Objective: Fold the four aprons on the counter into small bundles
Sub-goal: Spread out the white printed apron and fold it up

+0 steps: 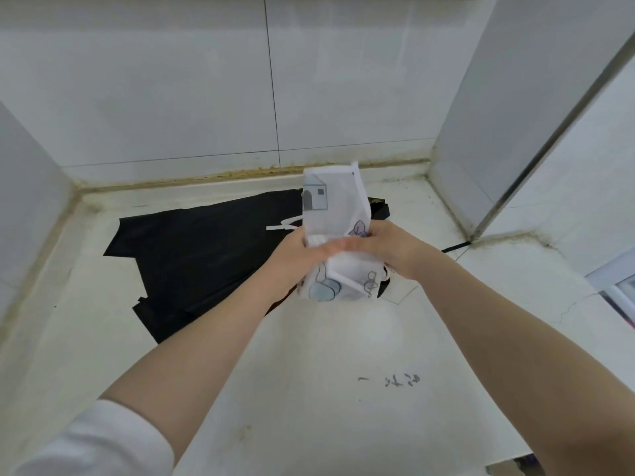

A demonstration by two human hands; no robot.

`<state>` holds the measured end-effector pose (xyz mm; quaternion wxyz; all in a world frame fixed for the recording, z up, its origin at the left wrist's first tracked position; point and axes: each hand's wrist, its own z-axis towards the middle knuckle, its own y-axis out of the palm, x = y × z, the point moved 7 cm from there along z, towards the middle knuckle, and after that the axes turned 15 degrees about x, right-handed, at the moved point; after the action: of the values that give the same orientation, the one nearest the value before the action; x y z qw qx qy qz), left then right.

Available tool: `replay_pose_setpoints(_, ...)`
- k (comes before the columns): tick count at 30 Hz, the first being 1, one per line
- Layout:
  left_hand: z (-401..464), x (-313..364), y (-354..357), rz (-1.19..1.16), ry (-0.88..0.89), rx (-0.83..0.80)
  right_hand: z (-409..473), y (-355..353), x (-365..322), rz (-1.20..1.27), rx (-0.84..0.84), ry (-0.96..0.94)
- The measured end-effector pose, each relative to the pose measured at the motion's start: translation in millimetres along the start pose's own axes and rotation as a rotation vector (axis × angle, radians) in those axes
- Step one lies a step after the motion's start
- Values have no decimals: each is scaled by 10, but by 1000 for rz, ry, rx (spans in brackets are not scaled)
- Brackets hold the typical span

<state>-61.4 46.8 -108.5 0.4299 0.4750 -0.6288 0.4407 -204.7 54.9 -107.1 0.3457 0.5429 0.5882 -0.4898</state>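
Both hands, left [298, 253] and right [388, 247], are gripping a folded white apron [335, 214] (printed with a grey house and pale plants), their fingers curling round its middle above the bench [309, 355]. A black apron [202, 255] is lying flat behind it, and dark scribbles [395, 380] on the bench are staying unreadable.
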Motion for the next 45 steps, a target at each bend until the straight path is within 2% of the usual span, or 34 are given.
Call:
replay_pose_setpoints(4,-80,-44,96,36,101,-182,-122,40,122,54,-121,131)
replay_pose_setpoints(9,-211,-136,185,108,101,-281,-102,-66,10,277,-39,59)
replay_pose_setpoints(12,-200,-219,142,138,77,-241,-66,-68,-116,301,-54,28)
replay_pose_setpoints(18,-44,-125,7,131,34,-81,19,-139,-262,405,84,-92)
replay_pose_setpoints(22,-11,-5,-40,179,48,-14,-8,-62,-302,285,85,-184)
replay_pose_setpoints(27,-26,-73,-48,-74,-166,96,-86,10,-304,-47,45,-194)
replay_pose_setpoints(31,-91,-147,-14,-259,-284,61,-241,38,-251,-11,-12,-196)
replay_pose_setpoints(33,-147,-204,30,-380,-401,38,-303,42,-193,-15,-60,-201)
replay_pose_setpoints(37,-266,-298,13,-323,-563,45,-434,93,-132,-211,-258,-194)
replay_pose_setpoints(39,-267,-291,-22,-317,-579,25,-415,39,-140,-253,-206,-212)
replay_pose_setpoints(42,-257,-248,-62,-268,-546,-31,-369,-95,-172,-134,-43,-195)
replay_pose_setpoints(45,-265,-165,8,-165,-383,-177,-324,-181,-142,4,64,-163)
